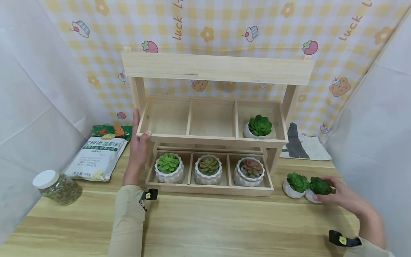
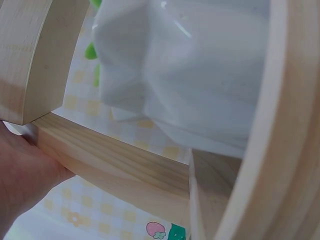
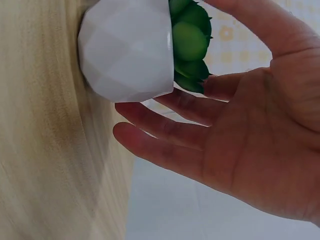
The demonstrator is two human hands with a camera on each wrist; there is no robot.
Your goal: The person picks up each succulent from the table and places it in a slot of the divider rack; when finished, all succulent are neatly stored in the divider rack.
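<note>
At the left end of a two-tier wooden plant stand (image 1: 218, 67), my left hand (image 1: 138, 148) grips the upper tray's side, thumb over its front corner. The left wrist view shows this hand (image 2: 27, 172) against the wood. At the right, my right hand (image 1: 345, 196) holds a small dark-green potted succulent (image 1: 320, 186) between thumb and fingers. Its white faceted pot (image 3: 127, 50) sits at the tabletop in the right wrist view, fingers along one side. Another green potted succulent (image 1: 297, 182) stands right beside it. One more green succulent (image 1: 260, 125) occupies the upper tray's right compartment.
Three succulents in white scalloped pots, light green (image 1: 169, 167), olive (image 1: 208, 169) and reddish (image 1: 249, 172), fill the lower tray's compartments. Left of the stand are a fertilizer bag (image 1: 97, 153) and a lidded jar (image 1: 61, 189). A flat printed packet (image 1: 306, 146) lies behind, right.
</note>
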